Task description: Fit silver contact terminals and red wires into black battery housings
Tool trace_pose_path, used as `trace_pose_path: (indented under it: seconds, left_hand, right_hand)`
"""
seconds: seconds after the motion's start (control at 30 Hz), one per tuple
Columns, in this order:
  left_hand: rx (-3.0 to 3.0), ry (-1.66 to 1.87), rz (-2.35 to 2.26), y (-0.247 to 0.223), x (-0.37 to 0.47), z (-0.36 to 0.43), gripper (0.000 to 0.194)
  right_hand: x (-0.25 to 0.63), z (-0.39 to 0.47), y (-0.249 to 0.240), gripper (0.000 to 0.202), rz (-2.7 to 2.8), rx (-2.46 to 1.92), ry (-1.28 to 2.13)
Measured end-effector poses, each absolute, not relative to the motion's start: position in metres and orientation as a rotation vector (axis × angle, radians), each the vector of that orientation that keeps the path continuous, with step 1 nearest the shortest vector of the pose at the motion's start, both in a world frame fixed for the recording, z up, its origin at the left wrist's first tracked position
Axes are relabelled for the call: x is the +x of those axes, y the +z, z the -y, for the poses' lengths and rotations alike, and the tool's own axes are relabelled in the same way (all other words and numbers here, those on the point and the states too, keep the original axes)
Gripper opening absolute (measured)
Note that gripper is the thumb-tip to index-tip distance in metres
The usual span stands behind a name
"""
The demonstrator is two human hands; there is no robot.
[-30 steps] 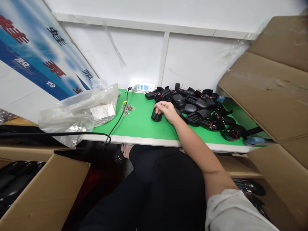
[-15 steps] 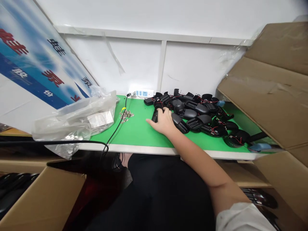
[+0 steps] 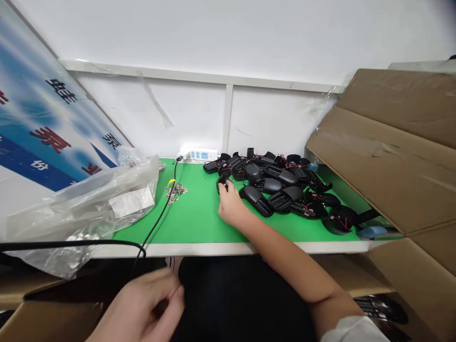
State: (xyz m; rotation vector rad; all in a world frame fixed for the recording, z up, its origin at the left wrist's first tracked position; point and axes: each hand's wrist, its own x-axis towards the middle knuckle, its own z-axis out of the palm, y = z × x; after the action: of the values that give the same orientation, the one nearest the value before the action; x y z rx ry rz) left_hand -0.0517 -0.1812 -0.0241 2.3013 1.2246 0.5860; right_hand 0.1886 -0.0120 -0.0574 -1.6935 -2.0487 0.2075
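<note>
Nearest, one left hand (image 3: 153, 304), blurred, fingers curled narrow, contents impossible to tell, above the dark-clothed lap. Next, one right hand (image 3: 231, 204), gripping a black plastic part (image 3: 221, 184) on the green tabletop (image 3: 199, 213), just left of assorted black housings (image 3: 281, 183) with red wires. Leftward, loose metal pieces (image 3: 176, 191). Farthest, a white power strip (image 3: 203, 155) by the wall.
</note>
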Motion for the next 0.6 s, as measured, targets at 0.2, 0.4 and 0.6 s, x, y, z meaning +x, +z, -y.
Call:
trace_pose_path:
  seconds: [0.2, 0.4, 0.6]
  left_hand:
    - [1.559, 1.200, -1.406, 0.021, 0.051, 0.062, 0.029]
    - [1.107, 1.125, -0.969, 0.036, 0.069, -0.029, 0.073]
    - [1.715, 0.942, -1.007, 0.042, 0.039, -0.066, 0.068]
  right_hand:
    - [0.194, 0.016, -0.041, 0.075, 1.966, -1.634, 0.089]
    - [0.214, 0.008, -0.038, 0.065, 1.950, -0.979, -0.087]
    - [0.216, 0.010, -0.034, 0.046, 1.713, -0.695, 0.276]
